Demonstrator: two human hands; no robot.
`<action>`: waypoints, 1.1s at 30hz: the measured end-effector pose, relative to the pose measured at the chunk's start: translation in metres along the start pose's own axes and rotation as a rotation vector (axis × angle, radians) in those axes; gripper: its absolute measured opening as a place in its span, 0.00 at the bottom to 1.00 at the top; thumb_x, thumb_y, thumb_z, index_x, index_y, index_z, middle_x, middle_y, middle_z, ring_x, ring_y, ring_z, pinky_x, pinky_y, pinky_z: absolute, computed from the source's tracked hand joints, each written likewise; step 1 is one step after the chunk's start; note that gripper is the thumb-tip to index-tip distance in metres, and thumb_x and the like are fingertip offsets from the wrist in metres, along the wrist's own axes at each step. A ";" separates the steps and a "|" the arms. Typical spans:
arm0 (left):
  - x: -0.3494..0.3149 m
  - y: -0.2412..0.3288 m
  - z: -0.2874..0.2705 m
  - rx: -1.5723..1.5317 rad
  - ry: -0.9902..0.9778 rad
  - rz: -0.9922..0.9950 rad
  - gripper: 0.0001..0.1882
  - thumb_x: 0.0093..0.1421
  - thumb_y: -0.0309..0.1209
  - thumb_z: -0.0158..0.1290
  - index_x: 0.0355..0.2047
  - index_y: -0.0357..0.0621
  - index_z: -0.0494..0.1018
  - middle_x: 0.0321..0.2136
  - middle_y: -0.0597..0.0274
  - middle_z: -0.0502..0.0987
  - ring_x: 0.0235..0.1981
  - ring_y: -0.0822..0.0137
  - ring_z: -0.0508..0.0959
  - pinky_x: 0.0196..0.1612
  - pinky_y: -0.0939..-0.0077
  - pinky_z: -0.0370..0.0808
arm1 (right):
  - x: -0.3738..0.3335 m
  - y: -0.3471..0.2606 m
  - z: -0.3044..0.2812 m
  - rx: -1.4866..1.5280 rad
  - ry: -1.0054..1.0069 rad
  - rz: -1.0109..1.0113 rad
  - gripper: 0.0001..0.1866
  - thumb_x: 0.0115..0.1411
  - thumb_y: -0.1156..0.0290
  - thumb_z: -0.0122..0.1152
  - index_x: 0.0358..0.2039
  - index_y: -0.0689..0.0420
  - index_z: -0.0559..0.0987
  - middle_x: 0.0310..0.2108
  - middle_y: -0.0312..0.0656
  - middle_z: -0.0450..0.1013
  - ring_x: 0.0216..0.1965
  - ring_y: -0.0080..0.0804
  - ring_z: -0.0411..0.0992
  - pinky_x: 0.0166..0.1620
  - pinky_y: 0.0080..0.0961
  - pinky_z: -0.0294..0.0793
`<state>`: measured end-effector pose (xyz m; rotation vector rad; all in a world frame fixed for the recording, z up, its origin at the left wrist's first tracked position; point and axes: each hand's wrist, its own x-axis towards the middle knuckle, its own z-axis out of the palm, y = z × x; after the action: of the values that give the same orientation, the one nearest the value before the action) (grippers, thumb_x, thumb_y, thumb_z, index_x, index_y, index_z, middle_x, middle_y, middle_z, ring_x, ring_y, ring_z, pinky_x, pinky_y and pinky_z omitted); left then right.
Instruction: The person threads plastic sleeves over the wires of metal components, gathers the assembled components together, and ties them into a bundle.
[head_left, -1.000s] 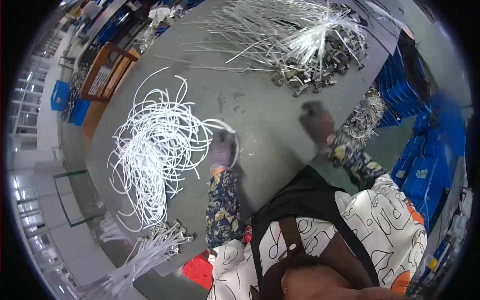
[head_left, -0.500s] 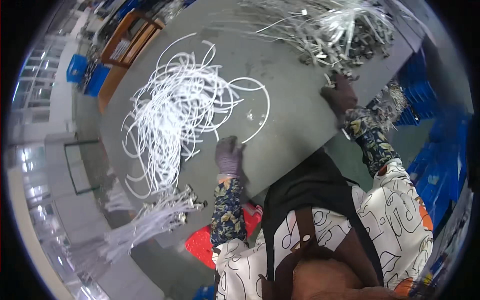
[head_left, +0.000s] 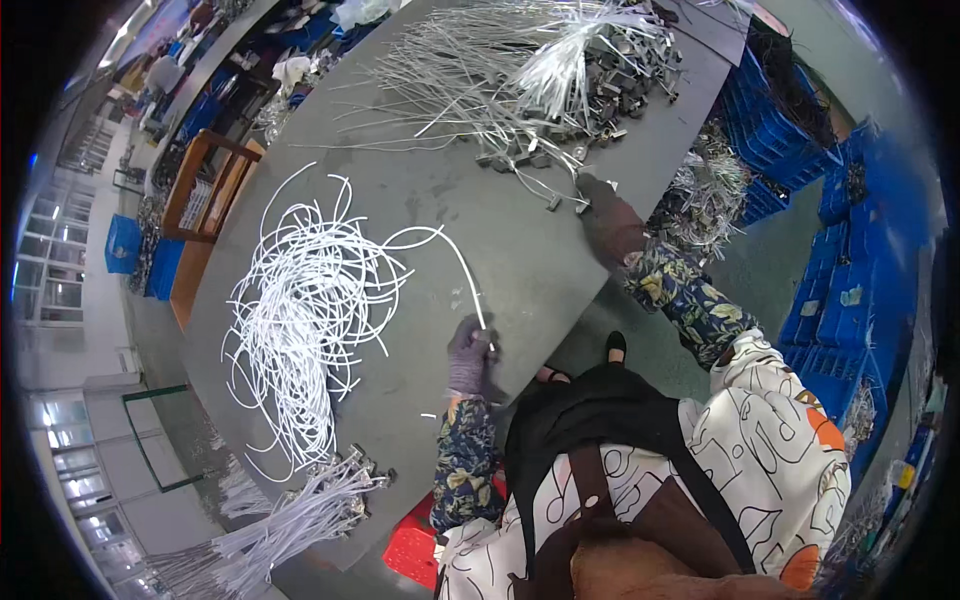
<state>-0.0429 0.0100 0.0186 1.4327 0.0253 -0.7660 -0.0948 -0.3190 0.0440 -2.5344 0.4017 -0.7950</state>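
Observation:
A gloved left hand of mine [head_left: 468, 355] is closed on the end of a white tube [head_left: 463, 262], which curves back to a large tangle of white tubes [head_left: 300, 290] on the table's left side. My right hand [head_left: 608, 222], also gloved, reaches to the near edge of a pile of thin wires with dark metal end pieces [head_left: 612, 95]. Its fingers are bent beside one wire with a small metal end [head_left: 550, 200]; whether they hold it cannot be made out.
The grey table [head_left: 420, 400] carries both piles. A bundle of sleeved wires with metal ends [head_left: 340, 495] lies at its near left corner. Blue crates [head_left: 770, 120] stand along the right, with a red stool [head_left: 412, 550] below and a wooden chair [head_left: 190, 195] at far left.
My view has turned to the right. The left hand now grips the tube's end, earlier just beside it. My right hand has moved inward toward the wires at the pile's edge.

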 end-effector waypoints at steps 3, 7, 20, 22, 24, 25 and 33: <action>0.011 -0.016 0.030 -0.110 -0.124 -0.042 0.15 0.59 0.28 0.48 0.44 0.33 0.67 0.27 0.55 0.74 0.23 0.69 0.72 0.28 0.75 0.72 | 0.016 -0.005 -0.031 0.124 -0.208 0.205 0.20 0.52 0.70 0.54 0.48 0.57 0.72 0.45 0.50 0.71 0.45 0.45 0.71 0.46 0.35 0.70; 0.015 -0.005 0.115 -0.195 -0.067 0.079 0.15 0.60 0.30 0.47 0.45 0.33 0.67 0.32 0.53 0.75 0.29 0.65 0.75 0.33 0.71 0.76 | 0.004 0.001 -0.059 0.291 -0.502 0.372 0.12 0.52 0.64 0.56 0.35 0.56 0.75 0.34 0.49 0.72 0.32 0.46 0.72 0.35 0.39 0.70; 0.072 0.012 0.167 -0.521 0.383 0.192 0.13 0.63 0.35 0.46 0.39 0.37 0.64 0.39 0.46 0.74 0.40 0.50 0.77 0.41 0.53 0.78 | -0.302 0.117 -0.176 0.067 -0.975 0.543 0.12 0.52 0.59 0.58 0.25 0.54 0.77 0.22 0.40 0.72 0.21 0.33 0.71 0.25 0.32 0.70; 0.084 0.021 0.136 -0.516 0.395 0.286 0.14 0.63 0.35 0.48 0.40 0.37 0.63 0.41 0.41 0.73 0.41 0.45 0.76 0.42 0.49 0.78 | -0.269 0.107 -0.207 0.163 -1.128 1.079 0.14 0.53 0.57 0.57 0.22 0.55 0.76 0.18 0.38 0.71 0.17 0.30 0.69 0.23 0.30 0.69; 0.079 0.043 0.141 -0.470 0.401 0.317 0.14 0.63 0.35 0.48 0.41 0.37 0.63 0.42 0.40 0.72 0.41 0.44 0.76 0.43 0.47 0.78 | -0.284 0.123 -0.219 0.258 -0.971 1.207 0.15 0.52 0.56 0.58 0.20 0.55 0.77 0.15 0.38 0.70 0.15 0.27 0.67 0.21 0.27 0.67; 0.077 0.051 0.146 -0.436 0.392 0.351 0.14 0.63 0.35 0.49 0.41 0.37 0.62 0.42 0.38 0.72 0.41 0.44 0.77 0.43 0.45 0.77 | -0.285 0.126 -0.222 0.269 -0.932 1.202 0.16 0.50 0.55 0.60 0.18 0.56 0.76 0.15 0.35 0.69 0.15 0.24 0.66 0.20 0.25 0.65; 0.071 0.077 0.157 -0.414 0.462 0.346 0.14 0.63 0.31 0.47 0.44 0.37 0.60 0.35 0.40 0.74 0.32 0.47 0.79 0.35 0.49 0.81 | -0.284 0.146 -0.230 0.471 -0.826 1.127 0.14 0.53 0.59 0.59 0.21 0.57 0.75 0.16 0.35 0.68 0.15 0.21 0.64 0.19 0.21 0.62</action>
<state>-0.0178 -0.1662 0.0826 1.1460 0.2699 -0.1213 -0.4763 -0.4069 0.0082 -1.5642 1.0181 0.5103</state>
